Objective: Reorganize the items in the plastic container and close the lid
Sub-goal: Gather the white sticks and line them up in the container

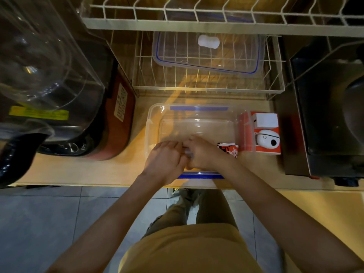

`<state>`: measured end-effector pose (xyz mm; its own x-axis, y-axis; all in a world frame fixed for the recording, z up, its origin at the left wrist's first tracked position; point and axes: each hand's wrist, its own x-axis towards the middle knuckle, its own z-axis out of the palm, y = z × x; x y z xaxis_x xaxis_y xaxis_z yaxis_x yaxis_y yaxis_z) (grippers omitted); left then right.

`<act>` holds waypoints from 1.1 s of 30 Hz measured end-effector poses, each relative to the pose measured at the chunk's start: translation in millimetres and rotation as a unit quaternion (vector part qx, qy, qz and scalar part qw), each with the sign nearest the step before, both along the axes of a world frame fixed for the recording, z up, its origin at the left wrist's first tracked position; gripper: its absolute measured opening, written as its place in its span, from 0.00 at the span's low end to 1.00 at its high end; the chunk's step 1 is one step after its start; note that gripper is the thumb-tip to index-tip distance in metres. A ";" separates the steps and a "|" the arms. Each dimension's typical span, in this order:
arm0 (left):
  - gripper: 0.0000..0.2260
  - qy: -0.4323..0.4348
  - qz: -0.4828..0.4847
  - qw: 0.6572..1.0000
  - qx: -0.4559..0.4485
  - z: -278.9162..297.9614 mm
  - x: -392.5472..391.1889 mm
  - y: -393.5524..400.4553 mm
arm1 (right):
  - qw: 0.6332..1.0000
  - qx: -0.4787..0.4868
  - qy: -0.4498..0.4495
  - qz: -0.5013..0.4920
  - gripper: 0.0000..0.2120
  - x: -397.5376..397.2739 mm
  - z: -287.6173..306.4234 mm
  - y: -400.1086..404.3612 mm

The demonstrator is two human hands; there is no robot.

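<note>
While both hands work over the near wall of the plastic container, the small item pinched between them is mostly hidden, so it cannot be identified. The left hand and right hand meet just above the container's near rim, fingers curled inward against each other around a pale, narrow object; whether either grip is firm cannot be told.

The container stands on the table, its near edge close to the table's front edge. It is clear, rectangular, thin-walled plastic with rounded corners and blue latch strips on its far and near sides. Its floor appears bare. The lid, also clear with a blue seal line, lies in the wire rack beyond the container, with a white rounded object on it. An orange-and-white box sits touching the container's right wall; a red-and-white printed packet lies at the container's near right corner.

Risks, as judged from this position:
- Downward pressure on the near wall could tip or slide the light container toward the table's front edge.
- The smooth plastic offers little friction; a small item may slip from the fingers.
- Lifting the lid may let the white object roll off it.
</note>
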<state>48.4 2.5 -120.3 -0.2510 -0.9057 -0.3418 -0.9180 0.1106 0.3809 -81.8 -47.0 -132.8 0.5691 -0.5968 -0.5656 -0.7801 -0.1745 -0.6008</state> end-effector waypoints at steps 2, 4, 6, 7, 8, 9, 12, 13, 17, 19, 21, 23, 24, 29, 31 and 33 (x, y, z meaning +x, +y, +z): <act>0.23 0.006 -0.002 1.000 0.009 -1.2 1.3 -1.6 | 1.000 0.012 -0.003 0.000 0.27 -5.2 3.3 -2.7; 0.22 0.007 -0.001 1.000 0.018 1.2 0.7 -4.2 | 1.000 0.008 0.000 0.002 0.28 -9.8 8.3 -6.5; 0.20 0.005 0.003 1.000 0.024 2.8 1.0 -7.3 | 1.000 0.016 0.001 -0.012 0.30 -14.8 11.4 -11.3; 0.21 0.000 0.001 1.000 0.025 3.0 1.5 -8.5 | 0.999 0.023 -0.008 -0.029 0.31 -17.0 13.0 -13.4; 0.25 -0.006 -0.003 1.000 0.022 3.0 1.9 -9.6 | 0.998 0.028 -0.015 -0.050 0.29 -19.0 13.7 -15.4; 0.30 -0.010 -0.009 1.000 0.020 2.1 2.2 -10.4 | 0.997 0.027 -0.016 -0.072 0.27 -21.0 14.4 -17.1; 0.33 -0.023 -0.023 0.999 0.042 -1.2 3.2 -11.3 | 0.993 0.003 0.005 -0.116 0.20 -25.4 10.2 -20.0; 0.31 -0.026 -0.025 0.998 0.052 -1.5 3.3 -11.3 | 0.993 -0.002 0.010 -0.118 0.19 -25.5 7.7 -19.6; 0.22 -0.013 -0.019 0.996 0.085 -1.6 2.8 -12.2 | 0.995 -0.027 0.017 -0.094 0.17 -23.4 -1.7 -11.8; 0.19 -0.007 -0.008 0.996 0.090 -0.5 2.2 -12.9 | 0.997 -0.016 0.012 -0.078 0.16 -23.6 -1.9 -8.0; 0.18 -0.001 0.000 0.996 0.090 1.0 1.5 -13.0 | 0.997 -0.005 0.002 -0.083 0.17 -25.1 1.2 -6.5; 0.20 0.000 -0.002 0.997 0.084 2.2 1.4 -12.5 | 0.992 -0.004 -0.010 -0.127 0.17 -29.8 7.6 -7.5; 0.22 -0.001 -0.004 0.997 0.081 2.7 1.4 -12.2 | 0.987 -0.002 -0.021 -0.159 0.17 -32.9 11.1 -9.4; 0.28 -0.013 -0.015 0.997 0.077 2.7 1.8 -11.5 | 0.917 0.110 -0.069 -0.376 0.13 -50.8 33.9 -20.6; 0.25 -0.012 -0.014 0.997 0.077 1.5 1.7 -11.7 | 0.879 0.201 -0.047 -0.430 0.13 -54.6 43.4 -22.1; 0.21 -0.009 -0.007 0.997 0.070 0.5 1.4 -12.0 | 0.874 0.254 0.014 -0.415 0.14 -55.7 48.2 -19.3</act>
